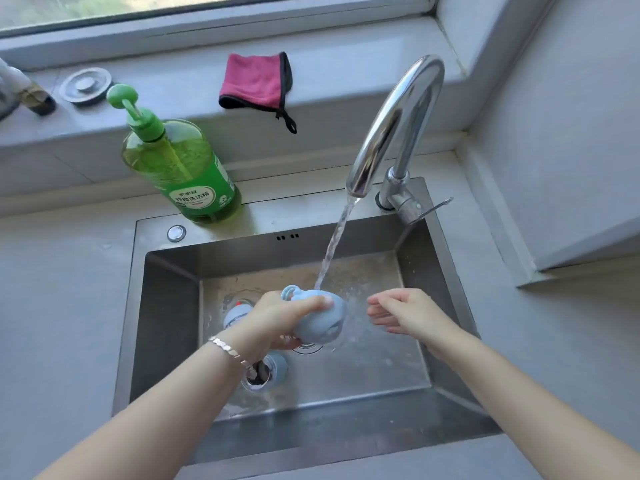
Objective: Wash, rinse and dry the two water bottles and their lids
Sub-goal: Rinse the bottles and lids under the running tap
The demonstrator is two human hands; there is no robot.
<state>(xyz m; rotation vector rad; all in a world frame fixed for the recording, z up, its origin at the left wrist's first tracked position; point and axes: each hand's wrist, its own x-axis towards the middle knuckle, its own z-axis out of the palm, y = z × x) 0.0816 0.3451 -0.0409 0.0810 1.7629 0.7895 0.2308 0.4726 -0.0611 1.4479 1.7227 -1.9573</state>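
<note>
The sink [166, 317] is brushed steel, dull and finely grained (wet on the floor); the tap [398, 112] is polished chrome, mirror-bright; the soap bottle [180, 157] is clear green plastic, glossy, with a smooth printed label [199, 199]; the cloth [254, 81] is pink nappy fabric with black edging; the lid [322, 325] is pale blue matt plastic; the counter [62, 289] is grey, matt, smooth.

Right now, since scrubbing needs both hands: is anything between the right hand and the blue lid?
Nothing solid; only water spray lies between the right hand and the blue lid gripped by the left hand.
</note>
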